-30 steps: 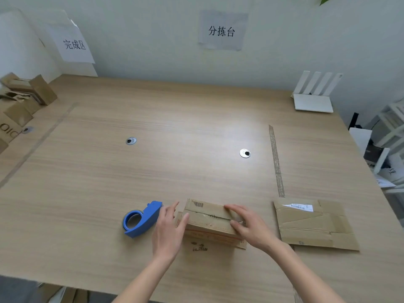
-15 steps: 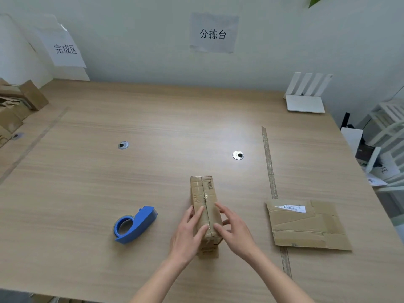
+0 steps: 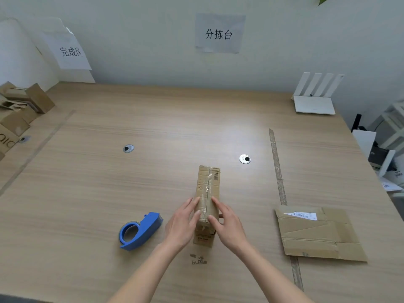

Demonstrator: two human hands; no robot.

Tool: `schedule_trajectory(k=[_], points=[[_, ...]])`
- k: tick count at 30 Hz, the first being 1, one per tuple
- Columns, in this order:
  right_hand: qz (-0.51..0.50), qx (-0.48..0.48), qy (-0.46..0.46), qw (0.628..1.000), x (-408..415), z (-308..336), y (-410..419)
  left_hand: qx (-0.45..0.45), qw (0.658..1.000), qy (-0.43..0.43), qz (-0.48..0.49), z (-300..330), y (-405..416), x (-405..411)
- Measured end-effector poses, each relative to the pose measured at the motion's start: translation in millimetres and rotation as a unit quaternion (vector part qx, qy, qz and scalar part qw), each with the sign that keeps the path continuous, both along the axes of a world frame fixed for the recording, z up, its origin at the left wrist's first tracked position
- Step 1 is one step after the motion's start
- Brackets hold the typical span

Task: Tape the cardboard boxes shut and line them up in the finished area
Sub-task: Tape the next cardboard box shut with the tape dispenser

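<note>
My left hand [image 3: 182, 224] and right hand [image 3: 229, 226] press flat, fingers straight, against either long side of the narrow cardboard box [image 3: 207, 193], clasping its near end between them. The box stands on the table [image 3: 153, 132] running from 6 toward 12 o'clock, a taped seam along its top; whether that tape reaches the near end I cannot tell. The blue tape dispenser [image 3: 140, 231] lies at my 9 o'clock, a flattened box [image 3: 317, 235] at 3.
</note>
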State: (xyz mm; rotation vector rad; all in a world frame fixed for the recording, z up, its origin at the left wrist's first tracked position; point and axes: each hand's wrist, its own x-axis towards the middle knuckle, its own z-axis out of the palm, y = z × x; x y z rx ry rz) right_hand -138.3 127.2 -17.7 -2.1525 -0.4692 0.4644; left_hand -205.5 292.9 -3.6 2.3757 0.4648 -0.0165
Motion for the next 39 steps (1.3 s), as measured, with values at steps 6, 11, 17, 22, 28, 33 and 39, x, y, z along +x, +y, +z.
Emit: schedule_trajectory(k=[6, 11, 17, 22, 28, 33, 39], points=[[0.001, 0.025, -0.015, 1.000, 2, -4, 0, 0.067, 0.997, 0.022, 0.043, -5, 54, -33], [-0.038, 0.041, -0.027, 0.998, -1, -7, 2, 0.130, 0.985, 0.051, 0.097, -22, 94, -71], [-0.076, 0.033, -0.047, 0.995, -8, -7, 1, 0.162, 0.968, 0.177, 0.071, -40, 113, -95], [-0.109, 0.021, -0.052, 0.992, -16, -7, -2, 0.123, 0.972, 0.184, 0.083, -55, 116, -94], [-0.097, -0.042, -0.097, 0.990, -22, 17, -3, 0.120, 0.979, 0.147, 0.070, -47, 124, -82], [-0.012, -0.086, -0.190, 0.978, -13, 56, 29, 0.091, 0.994, 0.052, 0.042, 21, 137, -57], [0.006, 0.026, -0.033, 0.999, 14, 167, 90, 0.041, 0.997, -0.043, -0.055, 150, 155, -12]])
